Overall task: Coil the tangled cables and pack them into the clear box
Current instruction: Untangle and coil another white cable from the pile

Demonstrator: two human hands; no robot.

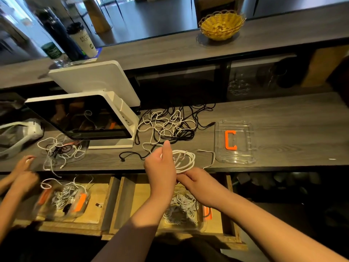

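Hands worked together: left hand (160, 165) gripped the white coil (184, 159) to keep its loops, right hand (196, 181) pinched its near edge. Beyond the grip, the tangle (168, 125) sprawled across the counter (283, 118); below, the clear box (184, 210) waited in the drawer.

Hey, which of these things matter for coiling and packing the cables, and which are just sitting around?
Job: white cable coil held by left hand and right hand; tangled cables; clear box; clear lid.
Lying about: wicker basket; coffee cup; screen.
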